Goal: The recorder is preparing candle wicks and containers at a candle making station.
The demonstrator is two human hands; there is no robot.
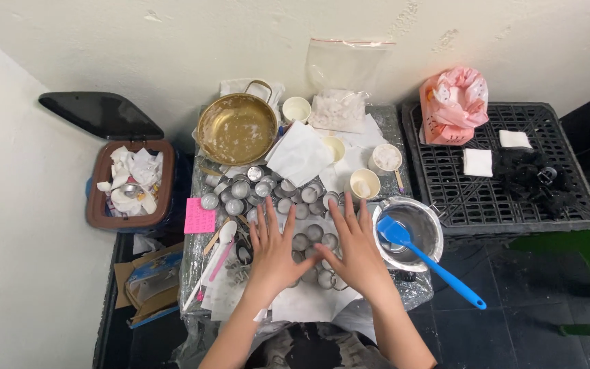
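My left hand [272, 251] and my right hand [354, 247] lie flat, fingers spread, palms down over several small round metal candle cups [314, 234] on white paper at the front of a small foil-covered table [414, 287]. Neither hand holds anything. More of the same metal cups [235, 189] are clustered just beyond my fingertips. A steel pot [411, 229] with a blue silicone spatula [431, 263] in it stands right of my right hand. A pink card [199, 216] and white spoons [221, 239] lie left of my left hand.
A brass pan [236, 129], paper cups [364, 183], tissue [300, 153] and a plastic bag of white chunks [339, 109] sit at the table's back. An open bin [130, 184] full of paper stands left. A black crate [493, 198] with a pink bag [453, 104] is at right.
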